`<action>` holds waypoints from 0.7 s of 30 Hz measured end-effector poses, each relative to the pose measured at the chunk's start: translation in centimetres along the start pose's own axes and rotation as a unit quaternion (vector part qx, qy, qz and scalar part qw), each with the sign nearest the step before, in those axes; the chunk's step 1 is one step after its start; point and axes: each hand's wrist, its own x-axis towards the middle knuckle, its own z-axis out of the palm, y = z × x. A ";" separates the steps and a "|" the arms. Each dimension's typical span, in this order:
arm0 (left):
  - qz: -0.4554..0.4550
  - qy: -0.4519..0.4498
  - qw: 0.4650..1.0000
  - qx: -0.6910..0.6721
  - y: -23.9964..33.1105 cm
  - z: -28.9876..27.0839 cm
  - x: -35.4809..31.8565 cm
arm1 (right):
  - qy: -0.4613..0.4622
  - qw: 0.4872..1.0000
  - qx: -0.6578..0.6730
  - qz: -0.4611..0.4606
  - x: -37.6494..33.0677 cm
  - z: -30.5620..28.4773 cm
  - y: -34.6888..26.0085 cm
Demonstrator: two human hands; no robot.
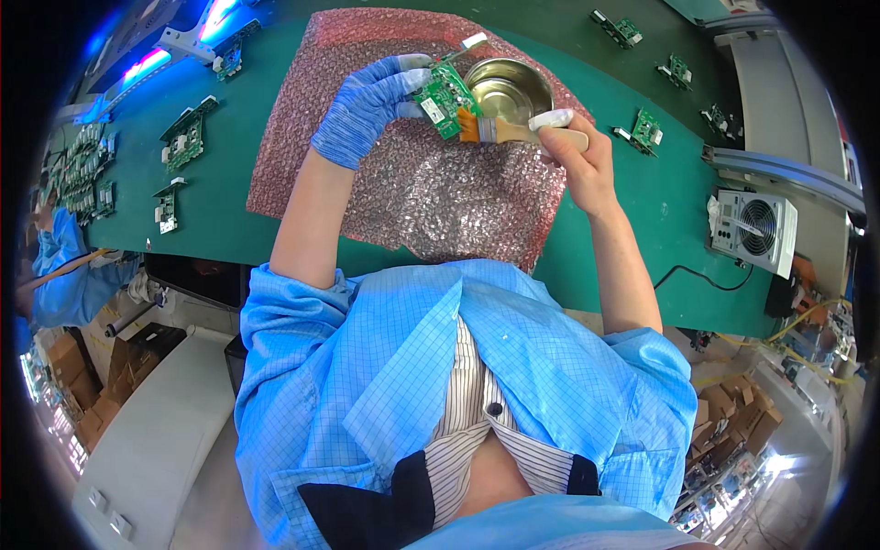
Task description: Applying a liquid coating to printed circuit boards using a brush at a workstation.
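Observation:
My left hand (367,105), in a blue striped glove with pale fingertips, grips a green circuit board (446,96) by its left edge. The board is held up over pink bubble wrap (403,202), tilted. In my right hand (582,160), which has a white cover on a fingertip, is a paintbrush (513,131) with a wooden handle, a metal band and orange-brown bristles. The bristles point left and meet the board's lower right edge, though whether they press on it I cannot tell. Just behind the brush stands a round metal bowl (509,87) on the wrap.
More circuit boards (186,137) lie on the green mat at left, and others (644,133) at right. A piled group of boards (87,174) is at far left, near another person's blue sleeve (69,257). A white fan unit (754,229) stands at the right edge.

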 end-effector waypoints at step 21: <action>0.055 0.096 0.983 -0.147 0.3 -0.3 3.1 | 0.140 0.987 0.073 -0.022 1.1 3.5 0.5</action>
